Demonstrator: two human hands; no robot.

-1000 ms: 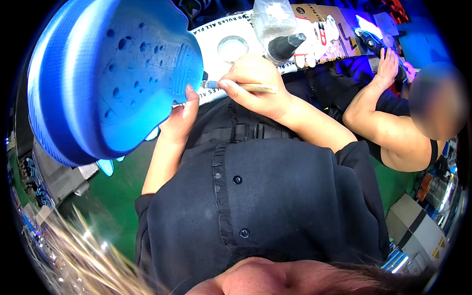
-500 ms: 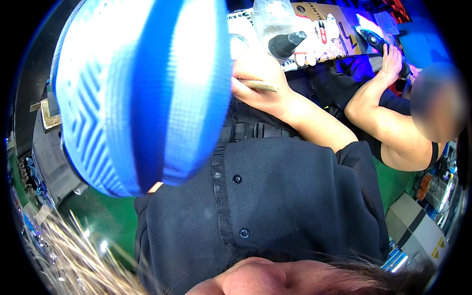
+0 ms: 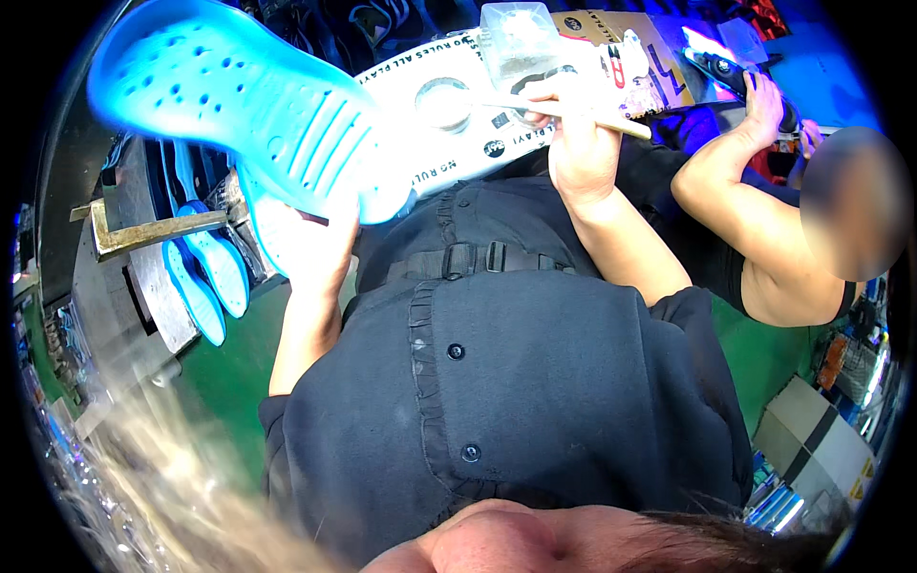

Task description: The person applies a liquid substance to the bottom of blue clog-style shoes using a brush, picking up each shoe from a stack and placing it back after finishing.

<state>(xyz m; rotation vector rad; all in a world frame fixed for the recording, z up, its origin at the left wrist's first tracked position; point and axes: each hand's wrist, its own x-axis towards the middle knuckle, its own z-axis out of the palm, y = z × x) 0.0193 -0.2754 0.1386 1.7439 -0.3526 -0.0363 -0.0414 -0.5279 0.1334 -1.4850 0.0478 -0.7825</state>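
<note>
Green floor (image 3: 224,372) | left hand (image 3: 320,244), glare-bleached, gripping blue sole (image 3: 253,100) | right hand (image 3: 585,148) pinching half-hidden brush (image 3: 623,124)

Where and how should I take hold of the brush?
Probably by the tail of the brush handle, coming from the right: it juts, slim and straight, beyond the right hand, while its other end points left toward the round container.
</note>
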